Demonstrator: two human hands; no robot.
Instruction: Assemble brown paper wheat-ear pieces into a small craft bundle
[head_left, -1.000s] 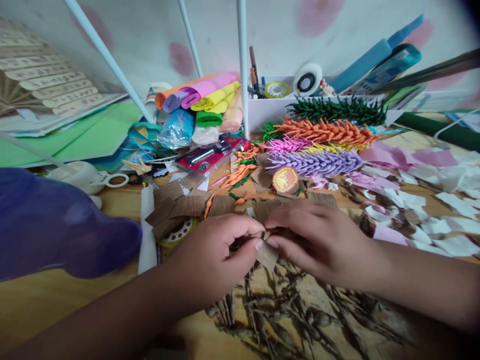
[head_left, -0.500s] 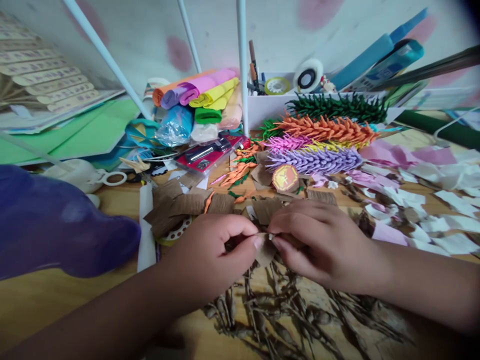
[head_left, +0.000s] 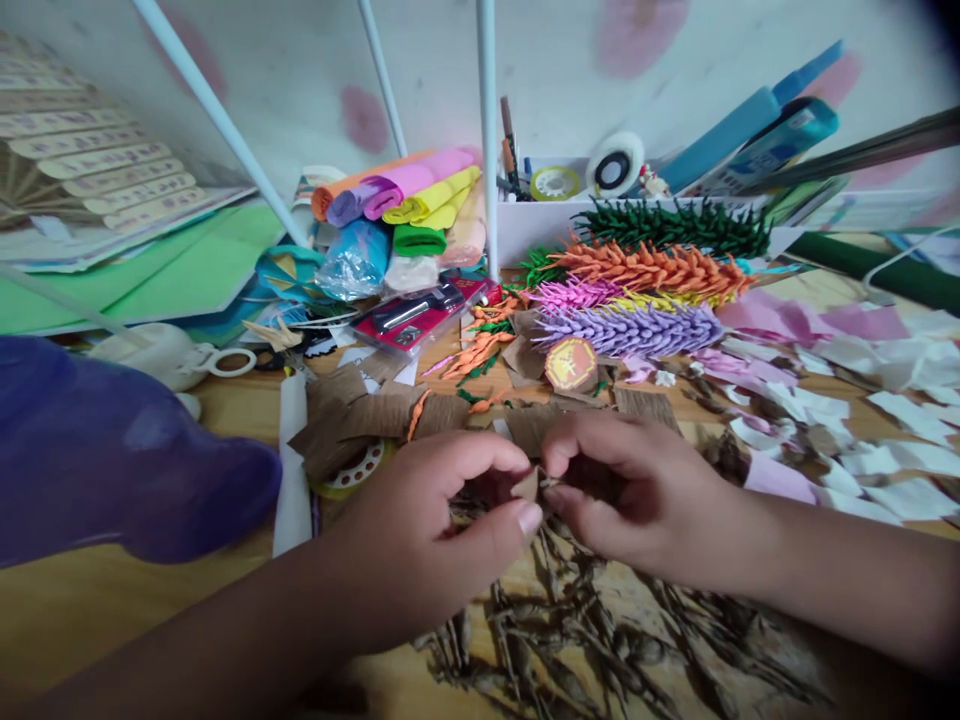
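A small piece of brown crepe paper is pinched between my two hands at the middle of the view. My left hand grips its left side with thumb and forefinger. Thumb and forefinger of my right hand hold a thin twisted end of it. Below the hands, several twisted brown paper pieces lie spread on the wooden table. Just beyond the hands lie flat brown paper strips.
Purple balloon-like object at left, beside a white roll and tape. Behind are rolled crepe papers, a red packaged tool, and colourful paper spikes. White and pink scraps cover the right.
The brown paper has turned and folded narrower between my fingers. My left thumb has moved slightly right, and my right forefinger has lifted and curved more.
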